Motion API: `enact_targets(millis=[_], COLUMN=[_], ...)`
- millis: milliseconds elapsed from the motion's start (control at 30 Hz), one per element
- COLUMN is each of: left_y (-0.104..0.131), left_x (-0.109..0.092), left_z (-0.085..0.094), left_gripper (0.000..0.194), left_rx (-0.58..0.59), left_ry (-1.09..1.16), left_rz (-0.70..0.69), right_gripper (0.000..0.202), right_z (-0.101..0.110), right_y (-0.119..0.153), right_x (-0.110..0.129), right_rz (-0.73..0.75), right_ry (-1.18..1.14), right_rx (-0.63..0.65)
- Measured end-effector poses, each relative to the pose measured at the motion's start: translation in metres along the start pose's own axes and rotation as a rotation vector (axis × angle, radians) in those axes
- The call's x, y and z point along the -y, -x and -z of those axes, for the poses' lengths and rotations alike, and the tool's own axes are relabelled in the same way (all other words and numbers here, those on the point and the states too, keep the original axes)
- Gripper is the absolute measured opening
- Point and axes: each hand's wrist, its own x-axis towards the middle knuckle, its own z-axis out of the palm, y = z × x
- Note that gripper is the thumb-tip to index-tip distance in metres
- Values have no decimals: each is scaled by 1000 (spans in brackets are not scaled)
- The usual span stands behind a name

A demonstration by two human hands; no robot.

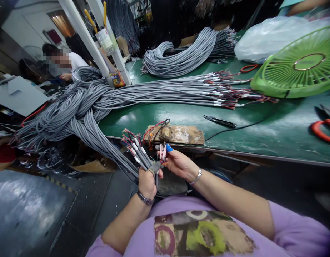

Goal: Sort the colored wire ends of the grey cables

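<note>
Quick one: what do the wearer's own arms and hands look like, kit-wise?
Lilac short sleeves, forearms bare. Left hand: dark, metallic-looking linked band at the wrist. Right hand: silver-coloured bracelet at the wrist, bright blue cover on one fingertip. No full gloves.

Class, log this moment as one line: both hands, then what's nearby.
left hand: grips cables | right hand: at clip | nearby: wood block, fan

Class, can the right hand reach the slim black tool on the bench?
Probably yes: a low cord lies before the black tool, but nothing tall blocks the right hand, at the pink clip.
</note>
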Motion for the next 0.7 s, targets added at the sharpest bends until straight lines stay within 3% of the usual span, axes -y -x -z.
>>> enact_targets(millis=[700], left_y=[1], left_x=[-3], left_z=[-2], left_gripper=[38], left_rx=[32], left_ry=[-12], left_rz=[29], right_gripper=[30], right_z=[-2], right_y=[2], right_x=[-3], right_rz=[27], right_ry=[-12], right_rx=[22])
